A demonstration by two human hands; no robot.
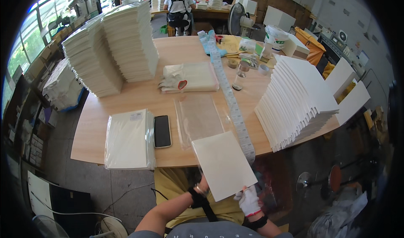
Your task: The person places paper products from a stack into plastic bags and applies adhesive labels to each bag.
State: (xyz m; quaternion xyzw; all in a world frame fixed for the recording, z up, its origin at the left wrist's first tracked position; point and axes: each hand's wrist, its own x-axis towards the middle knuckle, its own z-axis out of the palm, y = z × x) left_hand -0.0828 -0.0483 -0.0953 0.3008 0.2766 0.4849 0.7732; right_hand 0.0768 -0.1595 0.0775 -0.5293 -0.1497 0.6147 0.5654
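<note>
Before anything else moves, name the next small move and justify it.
Probably ease the pale board forward over the clear film: the gloved right hand holds its near edge, the partly hidden left hand is at its left edge, and the film lies flat by its far edge.

A wooden table (90, 132) bears a phone (162, 131); left of the phone, wrapped packs (127, 140); right of it, clear sleeves (198, 116); farther right, a white stack (290, 99).
</note>
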